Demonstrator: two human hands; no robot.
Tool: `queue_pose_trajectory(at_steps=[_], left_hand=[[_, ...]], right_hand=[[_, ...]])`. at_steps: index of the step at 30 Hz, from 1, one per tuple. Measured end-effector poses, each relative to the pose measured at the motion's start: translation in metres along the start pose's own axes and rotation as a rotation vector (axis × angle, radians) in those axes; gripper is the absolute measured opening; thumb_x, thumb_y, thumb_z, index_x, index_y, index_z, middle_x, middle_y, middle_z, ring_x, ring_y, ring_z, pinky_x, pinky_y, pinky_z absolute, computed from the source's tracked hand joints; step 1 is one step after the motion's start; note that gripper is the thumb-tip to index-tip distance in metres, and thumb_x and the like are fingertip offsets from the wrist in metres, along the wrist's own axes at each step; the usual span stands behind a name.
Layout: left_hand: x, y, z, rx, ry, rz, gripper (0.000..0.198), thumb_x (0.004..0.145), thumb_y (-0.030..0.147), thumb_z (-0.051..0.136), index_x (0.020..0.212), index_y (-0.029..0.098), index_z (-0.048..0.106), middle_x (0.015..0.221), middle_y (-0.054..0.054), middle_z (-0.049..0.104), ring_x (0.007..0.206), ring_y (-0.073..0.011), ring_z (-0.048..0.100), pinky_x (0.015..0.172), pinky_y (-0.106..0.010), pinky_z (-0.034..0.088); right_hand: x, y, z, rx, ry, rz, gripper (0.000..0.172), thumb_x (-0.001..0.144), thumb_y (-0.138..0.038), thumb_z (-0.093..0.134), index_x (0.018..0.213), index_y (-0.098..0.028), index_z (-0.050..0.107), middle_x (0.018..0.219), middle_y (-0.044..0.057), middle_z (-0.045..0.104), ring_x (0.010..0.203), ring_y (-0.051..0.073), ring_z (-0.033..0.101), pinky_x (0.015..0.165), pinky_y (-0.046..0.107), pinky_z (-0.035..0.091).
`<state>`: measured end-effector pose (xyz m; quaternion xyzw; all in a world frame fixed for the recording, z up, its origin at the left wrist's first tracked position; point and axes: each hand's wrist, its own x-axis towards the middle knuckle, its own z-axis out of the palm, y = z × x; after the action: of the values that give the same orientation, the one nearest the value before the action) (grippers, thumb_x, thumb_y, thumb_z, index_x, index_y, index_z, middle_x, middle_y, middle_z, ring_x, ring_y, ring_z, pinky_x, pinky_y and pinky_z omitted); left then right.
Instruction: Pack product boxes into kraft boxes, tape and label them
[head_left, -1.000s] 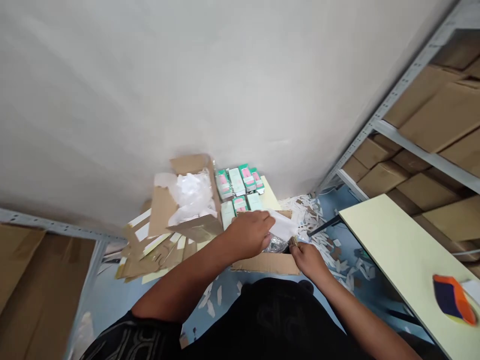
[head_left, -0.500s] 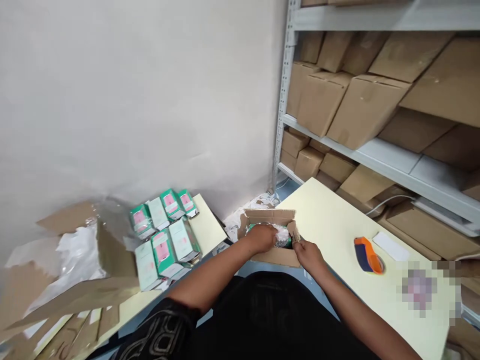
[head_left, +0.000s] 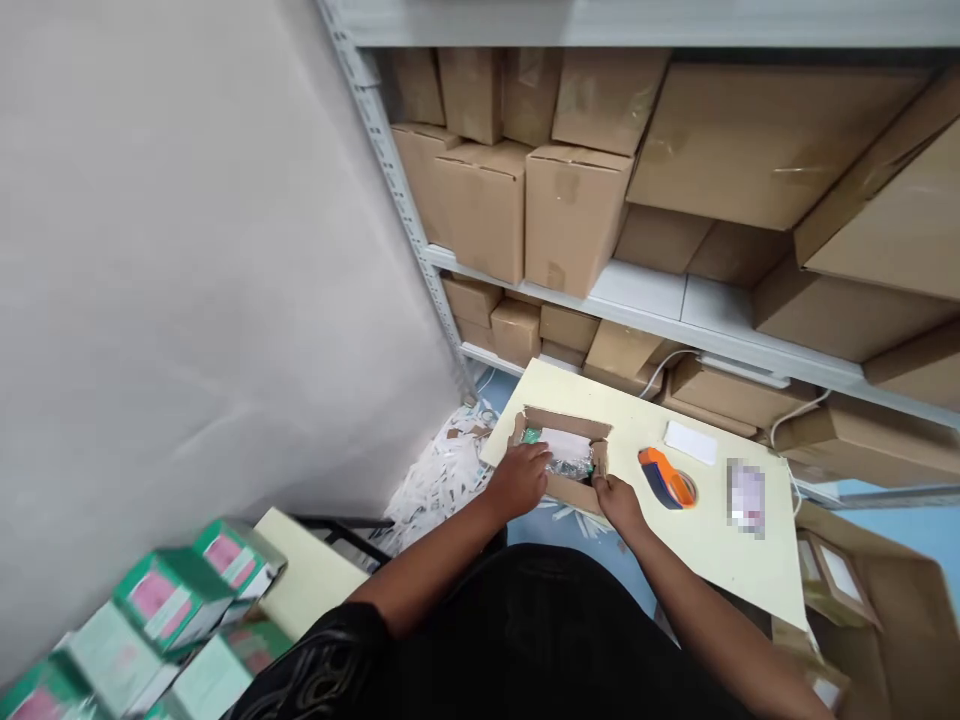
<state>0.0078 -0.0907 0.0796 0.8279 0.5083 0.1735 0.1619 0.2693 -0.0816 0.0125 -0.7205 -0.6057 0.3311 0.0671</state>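
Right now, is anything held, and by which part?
The right hand holds the cardboard box by its near right corner; whether the left hand grips anything is unclear.

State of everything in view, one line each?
Small carton: open-topped, loaded
White paper: inside the carton
Left hand: fingers at the white paper
Right hand: gripping the carton's right end
Tape dispenser: lying on the table
White rectangle: flat on the table
Green-and-white boxes: side by side
Paper scraps: strewn
Shelf cartons: stacked

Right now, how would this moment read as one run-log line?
left hand: at white sheet inside carton | right hand: holding carton's right end | carton: open | tape dispenser: on table, right of carton
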Motion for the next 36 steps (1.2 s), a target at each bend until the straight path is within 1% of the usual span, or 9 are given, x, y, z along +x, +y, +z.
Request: queue_pose_trajectory(at_steps=[3, 6, 12, 17, 20, 23, 28, 32, 36], left_hand=[[0.003, -0.045, -0.005, -0.157, 0.238, -0.174, 0.054, 0.091, 0.028, 0.061, 0.143, 0.019, 0.052, 0.147, -0.016, 0.052, 0.138, -0.0331, 0.047, 0.116, -0.053, 0.039], [0.025, -0.088, 0.002, -0.411, 0.179, -0.344, 0.072, 0.088, 0.033, 0.065, 0.153, 0.017, 0.038, 0.147, -0.018, 0.051, 0.126, -0.0309, 0.058, 0.103, -0.049, 0.052], [0.062, -0.128, 0.016, -0.476, -0.088, 0.106, 0.063, 0.095, 0.033, 0.059, 0.154, 0.02, 0.044, 0.158, -0.014, 0.046, 0.144, -0.0318, 0.043, 0.12, -0.05, 0.037], [0.068, -0.133, 0.02, -0.346, -0.16, 0.214, 0.061, 0.097, 0.034, 0.055, 0.155, 0.018, 0.046, 0.161, -0.016, 0.04, 0.145, -0.0344, 0.04, 0.12, -0.054, 0.035], [0.073, -0.133, 0.022, -0.36, -0.172, 0.182, 0.057, 0.099, 0.034, 0.05, 0.154, 0.018, 0.048, 0.161, -0.015, 0.04, 0.146, -0.0336, 0.04, 0.121, -0.052, 0.035], [0.077, -0.134, 0.023, -0.485, -0.19, 0.112, 0.051, 0.102, 0.038, 0.044, 0.148, 0.021, 0.055, 0.159, -0.012, 0.044, 0.146, -0.0311, 0.041, 0.123, -0.05, 0.033], [0.082, -0.133, 0.019, -0.763, -0.134, -0.094, 0.045, 0.105, 0.042, 0.035, 0.127, 0.019, 0.067, 0.144, -0.013, 0.059, 0.133, -0.0284, 0.056, 0.115, -0.049, 0.043], [0.104, -0.117, 0.01, -0.524, 0.087, -0.251, 0.054, 0.094, 0.034, 0.057, 0.146, 0.021, 0.048, 0.146, -0.013, 0.054, 0.124, -0.0268, 0.059, 0.109, -0.049, 0.047], [0.137, -0.095, -0.002, -0.299, 0.053, -0.073, 0.079, 0.085, 0.022, 0.063, 0.158, 0.02, 0.034, 0.147, -0.013, 0.053, 0.132, -0.0305, 0.049, 0.115, -0.05, 0.04]], right_hand=[[0.013, 0.002, 0.001, 0.042, 0.028, 0.068, 0.047, 0.099, -0.05, 0.041, 0.077, -0.02, 0.068, 0.083, 0.011, 0.075, 0.084, 0.025, 0.07, 0.069, 0.029, 0.044], [0.02, -0.003, 0.003, 0.072, 0.045, 0.123, 0.047, 0.098, -0.054, 0.042, 0.081, -0.021, 0.071, 0.08, 0.008, 0.075, 0.081, 0.025, 0.07, 0.068, 0.029, 0.046], [0.02, -0.007, 0.012, 0.413, 0.214, 0.063, 0.061, 0.092, -0.056, 0.054, 0.145, -0.025, 0.052, 0.136, 0.01, 0.067, 0.095, 0.025, 0.073, 0.088, 0.038, 0.056], [0.004, 0.015, 0.01, 0.623, 0.131, -0.09, 0.067, 0.088, -0.034, 0.052, 0.155, -0.028, 0.043, 0.159, 0.011, 0.046, 0.12, 0.026, 0.066, 0.095, 0.043, 0.058], [-0.005, 0.027, 0.0, 0.454, -0.013, -0.248, 0.073, 0.082, -0.028, 0.058, 0.154, -0.035, 0.045, 0.169, 0.007, 0.028, 0.135, 0.028, 0.056, 0.102, 0.045, 0.055], [-0.001, 0.027, -0.008, 0.268, 0.012, -0.323, 0.073, 0.084, -0.038, 0.066, 0.154, -0.033, 0.044, 0.167, 0.009, 0.029, 0.142, 0.03, 0.049, 0.107, 0.047, 0.051], [0.03, 0.003, -0.005, 0.31, 0.307, -0.228, 0.038, 0.096, -0.052, 0.051, 0.12, -0.024, 0.059, 0.129, 0.012, 0.059, 0.114, 0.027, 0.063, 0.097, 0.043, 0.054], [0.045, -0.006, 0.001, 0.321, 0.298, 0.018, 0.049, 0.089, -0.06, 0.056, 0.12, -0.023, 0.051, 0.096, 0.003, 0.063, 0.075, 0.023, 0.063, 0.071, 0.037, 0.052], [0.047, -0.004, 0.002, 0.324, 0.263, 0.084, 0.062, 0.084, -0.06, 0.061, 0.132, -0.024, 0.045, 0.101, 0.003, 0.064, 0.074, 0.022, 0.064, 0.07, 0.035, 0.049]])
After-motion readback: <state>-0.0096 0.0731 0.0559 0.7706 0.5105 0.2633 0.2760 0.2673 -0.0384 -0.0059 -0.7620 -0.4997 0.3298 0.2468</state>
